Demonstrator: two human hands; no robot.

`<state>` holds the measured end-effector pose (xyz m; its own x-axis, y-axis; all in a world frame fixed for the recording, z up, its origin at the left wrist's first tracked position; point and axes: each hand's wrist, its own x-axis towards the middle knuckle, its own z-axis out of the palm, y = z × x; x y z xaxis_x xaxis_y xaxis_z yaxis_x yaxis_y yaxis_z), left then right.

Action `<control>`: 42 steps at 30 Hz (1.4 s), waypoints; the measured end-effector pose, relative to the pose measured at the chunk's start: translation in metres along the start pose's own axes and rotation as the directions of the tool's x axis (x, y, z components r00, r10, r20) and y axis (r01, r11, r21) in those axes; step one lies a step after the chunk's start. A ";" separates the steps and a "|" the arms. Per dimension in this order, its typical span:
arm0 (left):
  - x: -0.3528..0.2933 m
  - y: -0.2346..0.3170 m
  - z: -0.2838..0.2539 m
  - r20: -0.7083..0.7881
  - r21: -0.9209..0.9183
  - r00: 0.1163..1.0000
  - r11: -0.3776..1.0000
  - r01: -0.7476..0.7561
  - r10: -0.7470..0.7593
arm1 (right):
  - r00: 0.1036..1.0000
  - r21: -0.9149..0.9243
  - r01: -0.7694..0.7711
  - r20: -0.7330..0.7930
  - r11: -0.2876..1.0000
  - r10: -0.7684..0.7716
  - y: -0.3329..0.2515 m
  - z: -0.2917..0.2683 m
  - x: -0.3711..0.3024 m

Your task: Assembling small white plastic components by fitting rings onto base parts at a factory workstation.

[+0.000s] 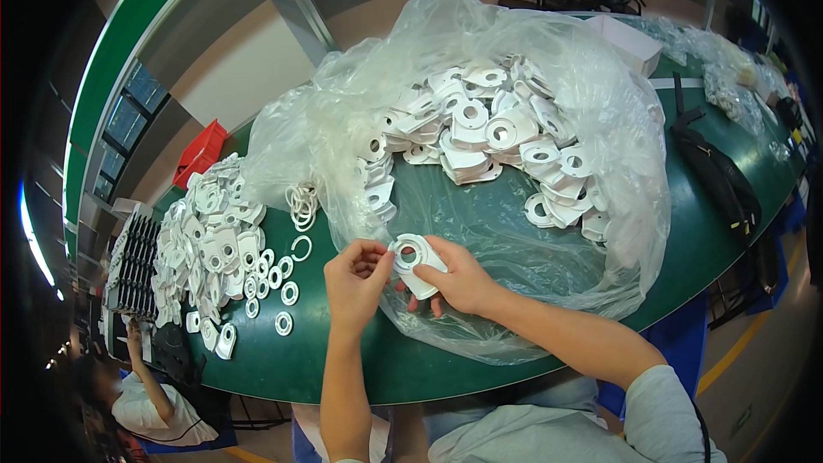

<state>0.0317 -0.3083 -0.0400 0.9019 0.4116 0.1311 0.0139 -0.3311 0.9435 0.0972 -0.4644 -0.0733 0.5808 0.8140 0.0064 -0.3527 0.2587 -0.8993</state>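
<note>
In my right hand (463, 279) is a white plastic part (417, 259) with a round, ringed opening at its top and a straight lower end. The thumb lies across its face and the fingers curl behind it. My left hand (356, 279) is closed in a pinch at the part's upper left rim; whatever is between its fingertips is too small to make out. Beyond both hands, a heap of similar white parts (471, 116) lies in a large clear plastic bag (446, 197) spread over the green table (300, 369).
More white parts (214, 223) are piled at left, beside several loose rings (284, 323) and a stack of thin rings (302, 206). Behind them stand dark stacked trays (135, 266) and a red bin (201, 153). A black bag (716, 171) lies at right. Another person (163, 407) sits at far left.
</note>
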 end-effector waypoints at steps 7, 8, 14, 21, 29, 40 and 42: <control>0.001 0.000 0.001 -0.040 -0.032 0.997 0.997 -0.065 0.063 | 1.000 0.077 0.004 0.020 0.997 -0.006 0.006 0.000 0.002; 0.002 0.000 0.001 -0.041 -0.032 0.997 0.997 -0.065 0.063 | 0.999 0.075 0.022 0.026 0.997 -0.024 0.007 0.000 0.002; 0.002 0.002 -0.005 0.084 -0.161 0.996 0.986 0.050 -0.037 | 0.995 -0.044 0.097 0.026 0.994 -0.096 0.009 -0.001 0.002; 0.004 -0.006 -0.007 0.113 -0.178 0.993 0.984 -0.015 0.036 | 0.996 0.053 0.083 0.013 0.995 -0.084 0.003 0.002 0.000; 0.002 -0.005 -0.004 0.115 -0.197 0.993 0.980 -0.016 0.040 | 0.992 0.061 0.121 0.019 0.991 -0.122 0.002 0.002 0.001; 0.001 0.003 0.000 0.123 0.055 0.929 0.933 -0.357 0.348 | 0.981 -0.272 0.130 -0.106 0.953 -0.164 -0.005 -0.003 0.000; 0.001 0.002 0.000 0.146 0.080 0.920 0.923 -0.377 0.363 | 0.960 -0.352 0.247 -0.038 0.903 -0.277 0.002 -0.003 0.002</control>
<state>0.0326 -0.3084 -0.0383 0.8981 0.1343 0.4188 -0.2927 -0.5281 0.7971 0.1000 -0.4641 -0.0761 0.6830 0.6902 0.2390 0.0832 0.2516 -0.9642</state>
